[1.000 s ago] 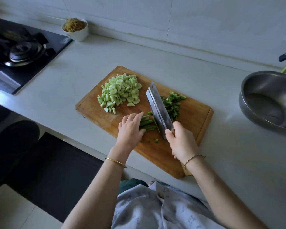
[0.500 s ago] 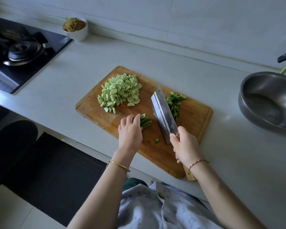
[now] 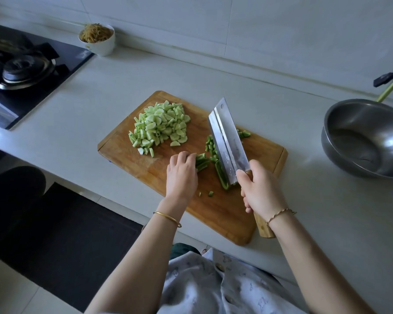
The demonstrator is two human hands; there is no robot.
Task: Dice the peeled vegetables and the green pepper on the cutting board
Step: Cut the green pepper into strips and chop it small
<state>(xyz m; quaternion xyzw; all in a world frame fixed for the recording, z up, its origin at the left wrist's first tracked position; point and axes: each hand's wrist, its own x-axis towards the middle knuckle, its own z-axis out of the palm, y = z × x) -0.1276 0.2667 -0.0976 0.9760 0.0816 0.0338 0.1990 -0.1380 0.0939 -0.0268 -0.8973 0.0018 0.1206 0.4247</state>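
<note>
Pale kitchen desk [image 3: 213,71] carries a gas stove [image 3: 21,69] at left, a steel bowl [image 3: 361,137] at right and a wooden cutting board [image 3: 213,214] between them. On the board, the right hand [image 3: 262,189] grips a cleaver [image 3: 227,141] by its wooden handle, while the left hand [image 3: 182,175] holds green pepper strips [image 3: 201,162] under curled fingers just beside the blade. Diced pale vegetables [image 3: 160,129] lie heaped at the board's far left.

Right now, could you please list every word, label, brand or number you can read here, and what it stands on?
None can be read.
cleaver blade: a faint mark, too blurred to read.
shirt: small printed figures, too blurred to tell whether any are letters.
</note>
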